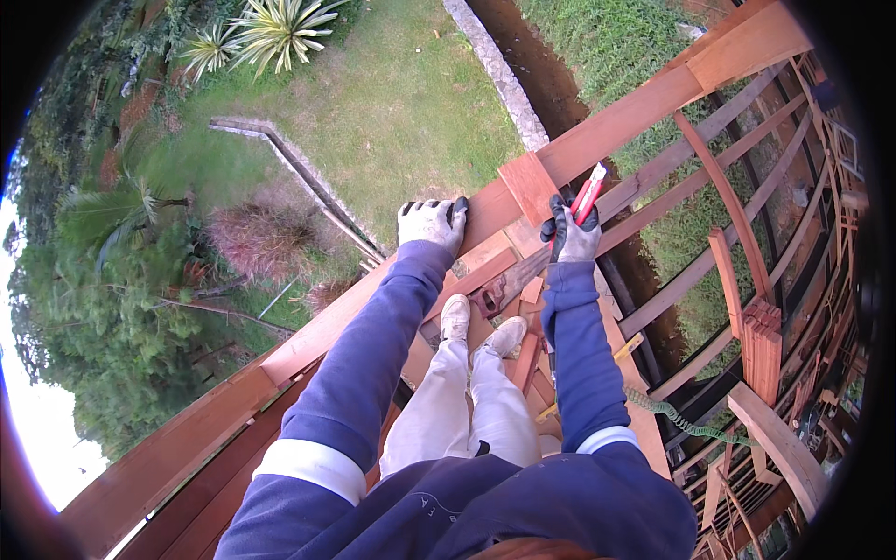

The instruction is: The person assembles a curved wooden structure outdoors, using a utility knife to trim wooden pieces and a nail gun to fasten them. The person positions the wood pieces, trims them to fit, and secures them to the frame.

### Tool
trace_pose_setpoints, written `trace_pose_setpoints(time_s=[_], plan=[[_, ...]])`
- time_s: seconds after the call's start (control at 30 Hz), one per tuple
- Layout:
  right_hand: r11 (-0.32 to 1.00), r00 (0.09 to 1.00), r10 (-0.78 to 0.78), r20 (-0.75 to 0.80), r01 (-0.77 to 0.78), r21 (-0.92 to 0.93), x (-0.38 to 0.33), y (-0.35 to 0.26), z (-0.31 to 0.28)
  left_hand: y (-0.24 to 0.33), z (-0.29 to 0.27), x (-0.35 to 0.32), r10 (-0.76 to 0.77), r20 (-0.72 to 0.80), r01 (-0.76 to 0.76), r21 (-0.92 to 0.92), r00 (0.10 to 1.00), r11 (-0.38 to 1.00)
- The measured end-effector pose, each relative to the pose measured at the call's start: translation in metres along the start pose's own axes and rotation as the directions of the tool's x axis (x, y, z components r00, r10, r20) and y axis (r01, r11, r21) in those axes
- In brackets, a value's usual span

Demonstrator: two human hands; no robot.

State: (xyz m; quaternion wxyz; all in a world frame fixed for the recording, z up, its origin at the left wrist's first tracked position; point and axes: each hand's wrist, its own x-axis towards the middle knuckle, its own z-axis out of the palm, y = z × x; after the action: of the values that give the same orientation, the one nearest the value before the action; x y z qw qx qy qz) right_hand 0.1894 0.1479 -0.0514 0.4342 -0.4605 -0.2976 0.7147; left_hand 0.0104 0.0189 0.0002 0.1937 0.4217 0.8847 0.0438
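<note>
Resting on the long reddish timber beam (607, 135), at its garden-side edge: left hand (431, 226), in a pale glove with dark fingertips, laid flat, fingers together, nothing visibly gripped.

Item: short reddish board (527, 185), one, set crosswise on the beam from the garden-side edge toward the inner edge, to the right of the left hand.

Item: right hand (574, 238), gloved alike, closed around a slim red tool with a pale tip (588, 196), pointed up and outward; marker or cutter, cannot tell. Fingertips near the short board's inner end; contact uncertain.

Surroundings: grey-brown battens (695, 277) beyond the beam's inner edge; stacked reddish strips (763, 350); coiled green hose (686, 422); pale shoes (455, 317) among loose offcuts.

Progress, as judged: beam and battens appear in position; the short board looks merely laid on, with no fastening visible. Gaps between battens remain uncovered; any mark or cut cannot be made out.
</note>
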Motion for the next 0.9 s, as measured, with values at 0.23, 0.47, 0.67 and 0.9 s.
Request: trace_pose_setpoints(time_s=[0.23, 0.47, 0.67, 0.9], plan=[[0.998, 1.0, 0.016, 0.017, -0.015, -0.053, -0.008, 0.016, 0.006, 0.038, 0.009, 0.024, -0.084, -0.008, 0.081, -0.207, 0.996, 0.975], [0.993, 1.0, 0.001, -0.003, -0.001, -0.117, -0.001, 0.037, -0.008, 0.046, -0.006, 0.025, -0.102, 0.116, 0.118, -0.142, 0.988, 0.983], [0.994, 0.998, 0.056, -0.018, -0.057, -0.089, -0.005, 0.03, -0.005, 0.046, -0.01, 0.026, -0.125, 0.155, 0.151, -0.163, 0.98, 0.975], [0.99, 0.999, -0.003, -0.042, -0.003, -0.142, -0.002, 0.03, -0.004, 0.049, -0.015, 0.029, -0.154, 0.184, 0.188, -0.184, 0.971, 0.965]])
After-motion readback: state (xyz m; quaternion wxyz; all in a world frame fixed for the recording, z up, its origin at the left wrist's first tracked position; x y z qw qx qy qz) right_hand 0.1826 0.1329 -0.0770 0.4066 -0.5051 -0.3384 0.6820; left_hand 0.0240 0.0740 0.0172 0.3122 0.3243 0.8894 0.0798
